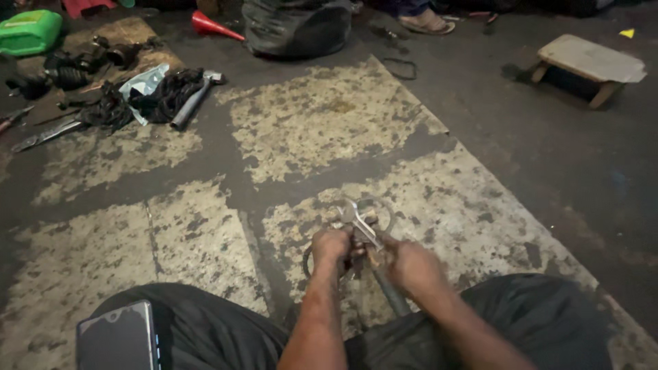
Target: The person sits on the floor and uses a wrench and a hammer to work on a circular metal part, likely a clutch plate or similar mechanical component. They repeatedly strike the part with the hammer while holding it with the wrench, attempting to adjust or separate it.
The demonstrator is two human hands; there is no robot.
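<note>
Low in the head view, between my knees, my left hand (331, 247) is closed around a small dark round part (310, 259) that it mostly hides. My right hand (410, 264) grips the handle of a silver open-ended wrench (359, 224). The wrench's jaw points up and left, just above both hands. A grey rod or tube (392, 293) runs down from under my right hand. A thin wire ring (381, 212) lies on the floor just beyond the wrench.
I sit on a worn, stained floor mat (322, 123). A phone (116, 337) rests on my left thigh. Far left lie a hammer (195, 99), dark rags, tools and a green canister (29, 31). A red funnel (212, 26), a dark bag and a low wooden stool (589, 63) stand farther back.
</note>
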